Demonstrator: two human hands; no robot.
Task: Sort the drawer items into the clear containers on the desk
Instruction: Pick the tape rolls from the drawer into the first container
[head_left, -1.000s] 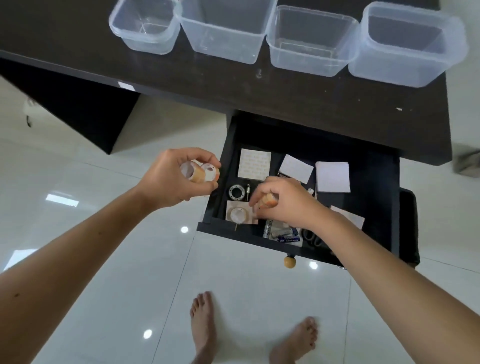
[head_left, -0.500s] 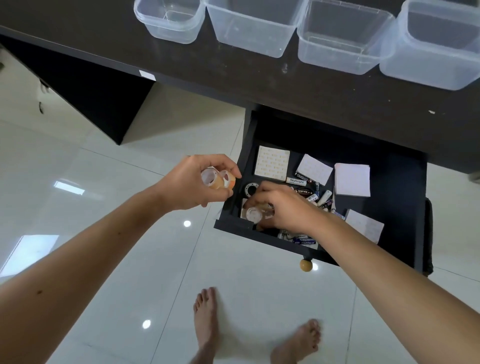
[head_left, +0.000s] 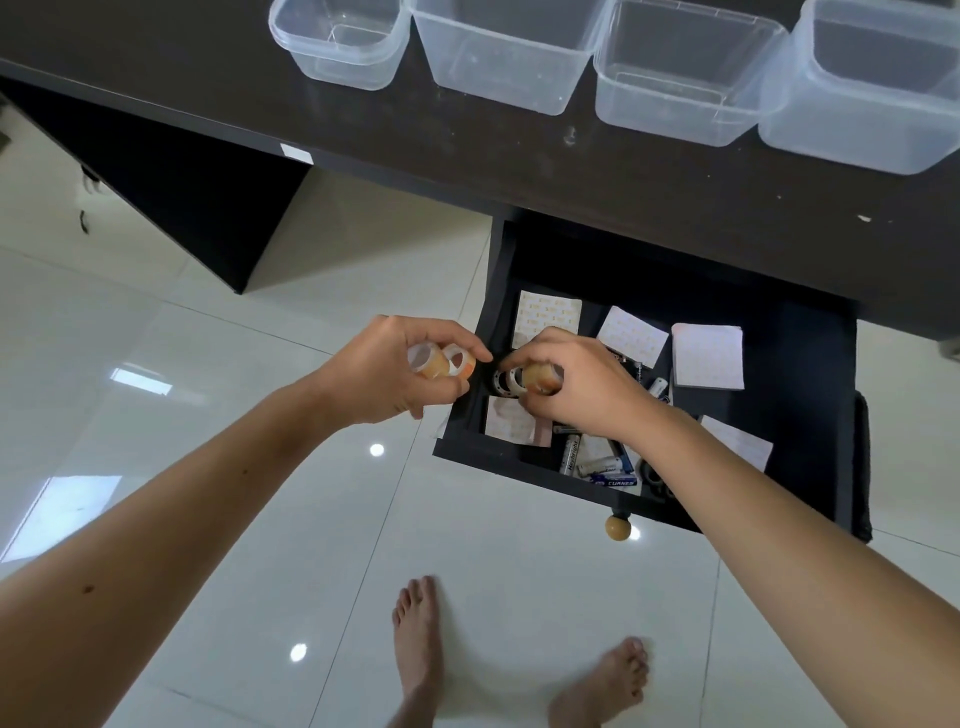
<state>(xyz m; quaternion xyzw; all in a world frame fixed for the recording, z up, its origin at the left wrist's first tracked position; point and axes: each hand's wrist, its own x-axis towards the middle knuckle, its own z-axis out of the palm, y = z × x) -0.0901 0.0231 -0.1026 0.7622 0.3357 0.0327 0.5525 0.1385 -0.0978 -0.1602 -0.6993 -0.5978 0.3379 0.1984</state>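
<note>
The black drawer (head_left: 810, 415) stands pulled out under the dark desk (head_left: 519, 166). My left hand (head_left: 384, 379) hovers just left of the drawer's edge, shut on two small tape rolls (head_left: 441, 362). My right hand (head_left: 582, 384) is inside the drawer's left part, shut on another small tape roll (head_left: 540, 378), lifted a little above a grey tape ring (head_left: 501, 383). White sticker sheets (head_left: 706, 356), batteries (head_left: 597, 462) and a small box lie in the drawer. Several clear containers (head_left: 509, 57) line the desk's far side.
The drawer's round wooden knob (head_left: 617, 528) juts toward me. My bare feet (head_left: 421, 644) stand on the glossy white tile floor. A dark desk panel (head_left: 208, 208) drops to the floor at the left.
My right hand has picked a small tape roll off the drawer's front left corner and raised it toward my left hand. The view has shifted left, so the drawer sits further right.
</note>
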